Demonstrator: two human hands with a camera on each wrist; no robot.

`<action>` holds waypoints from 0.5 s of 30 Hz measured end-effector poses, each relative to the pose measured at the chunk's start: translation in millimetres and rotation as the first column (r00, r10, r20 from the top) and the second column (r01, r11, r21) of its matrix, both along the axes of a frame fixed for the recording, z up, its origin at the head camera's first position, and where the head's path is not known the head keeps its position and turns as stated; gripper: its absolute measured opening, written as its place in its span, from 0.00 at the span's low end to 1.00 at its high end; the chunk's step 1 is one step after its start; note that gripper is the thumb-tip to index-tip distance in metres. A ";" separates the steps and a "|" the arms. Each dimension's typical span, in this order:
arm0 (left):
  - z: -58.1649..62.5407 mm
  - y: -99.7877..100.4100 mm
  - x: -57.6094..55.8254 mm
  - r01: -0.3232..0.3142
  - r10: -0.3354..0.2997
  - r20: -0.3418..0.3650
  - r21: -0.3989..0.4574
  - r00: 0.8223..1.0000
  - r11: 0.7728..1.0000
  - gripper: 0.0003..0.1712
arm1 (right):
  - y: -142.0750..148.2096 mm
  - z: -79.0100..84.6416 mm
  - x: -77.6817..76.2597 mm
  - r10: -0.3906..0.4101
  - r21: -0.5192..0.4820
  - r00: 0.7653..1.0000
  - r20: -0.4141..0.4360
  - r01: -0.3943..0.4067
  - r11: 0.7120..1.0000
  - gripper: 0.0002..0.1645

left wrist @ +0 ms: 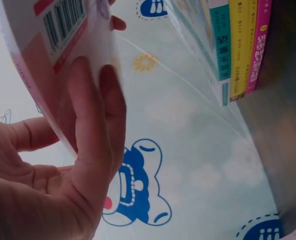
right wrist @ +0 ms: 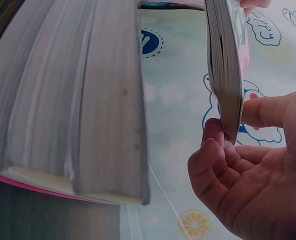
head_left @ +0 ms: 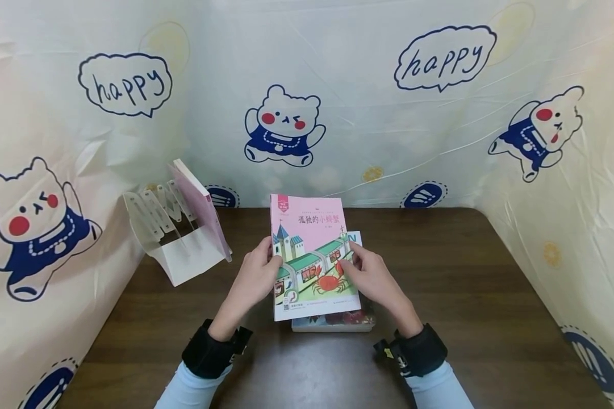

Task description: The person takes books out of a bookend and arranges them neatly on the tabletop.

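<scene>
A pink-covered paperback book [head_left: 314, 221], with a train and a red crab on its front, is held up tilted by both hands. My left hand [head_left: 256, 271] grips its left edge, thumb on the front; in the left wrist view the fingers [left wrist: 90, 115] lie against the back cover by a barcode. On the opposite edge my right hand [head_left: 377, 275] pinches the book, and the right wrist view shows its page edges [right wrist: 225, 75] between thumb and fingers. Beneath it a stack of books [head_left: 332, 326] lies flat on the table, mostly hidden; teal, yellow and pink spines [left wrist: 240, 45] show in the left wrist view.
At the left back of the dark wooden table [head_left: 439, 284] stands a white folding book rack [head_left: 189, 255], with a pink book [head_left: 199, 207] upright at its right end. A printed cloth [head_left: 358, 125] with bears hangs behind and along both sides.
</scene>
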State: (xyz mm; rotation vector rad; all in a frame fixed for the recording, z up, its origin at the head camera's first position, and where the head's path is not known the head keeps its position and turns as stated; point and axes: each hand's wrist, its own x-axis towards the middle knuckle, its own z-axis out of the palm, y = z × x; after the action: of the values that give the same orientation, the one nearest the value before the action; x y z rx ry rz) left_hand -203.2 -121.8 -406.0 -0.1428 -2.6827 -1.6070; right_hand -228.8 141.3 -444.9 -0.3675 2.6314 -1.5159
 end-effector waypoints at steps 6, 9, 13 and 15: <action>-3.2 -1.0 -2.7 -0.019 0.019 0.005 -0.070 1.000 0.997 0.30 | 0.7 -1.2 -0.2 0.021 0.012 1.000 -0.011 -0.021 1.000 0.34; -5.1 -1.4 -3.9 -0.017 0.017 -0.001 -0.086 1.000 0.996 0.29 | 2.6 -2.0 -0.5 0.027 0.019 1.000 -0.013 -0.027 0.999 0.33; -7.6 -1.2 -5.4 -0.009 0.007 -0.022 -0.115 1.000 0.993 0.29 | 6.3 -2.2 -0.5 0.037 0.030 0.999 -0.014 -0.037 0.999 0.33; -9.0 -0.7 -5.5 -0.002 -0.002 -0.031 -0.126 1.000 0.992 0.29 | 8.3 -2.3 -0.2 0.046 0.033 0.999 -0.010 -0.045 0.998 0.33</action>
State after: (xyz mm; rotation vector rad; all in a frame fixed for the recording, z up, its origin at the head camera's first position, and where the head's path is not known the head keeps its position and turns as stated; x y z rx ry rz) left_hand -208.7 -122.5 -415.0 -0.1674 -2.7595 -1.4226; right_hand -229.0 149.5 -447.2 -0.4309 2.6338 -1.4597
